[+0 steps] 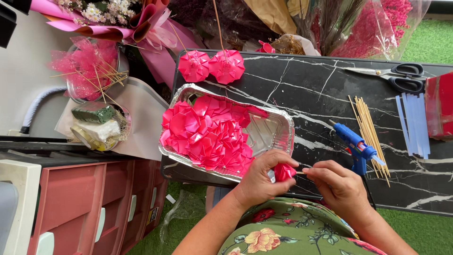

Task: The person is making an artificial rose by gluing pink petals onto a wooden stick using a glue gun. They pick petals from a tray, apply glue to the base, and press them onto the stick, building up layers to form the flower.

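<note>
The left hand (260, 178) is curled around a small folded pink ribbon flower (284, 172), thumb over the top and fingers wrapped behind it, so the flower sits pinched at the fingertips just in front of the person's floral-print lap. The right hand (337, 183) meets it from the other side, its thumb and forefinger pressed together on the end of a thin wooden skewer (302, 173) whose tip touches the flower's side; the remaining fingers of that hand are tucked loosely under. Directly beyond the left knuckles lies a rectangular silver foil tray (276, 130), heaped on its left half with many more flat pink ribbon flowers (207, 132), its right half bare. Just past the right fingers, on the black marble-patterned tabletop (306, 85), rests a blue hot-glue gun (355, 144), its nozzle pointing toward a loose bundle of thin wooden sticks (369, 127) lying beside it. Farther out from the right hand are pale blue paper strips (415, 123), a red box (441, 105) at the frame's edge, and black-handled scissors (401, 75). Well beyond the tray, at the table's far edge, two pink ribbon flowers on sticks (211, 66) stand side by side. Left of the left wrist stands a dusty-pink plastic drawer unit (94, 203).
</note>
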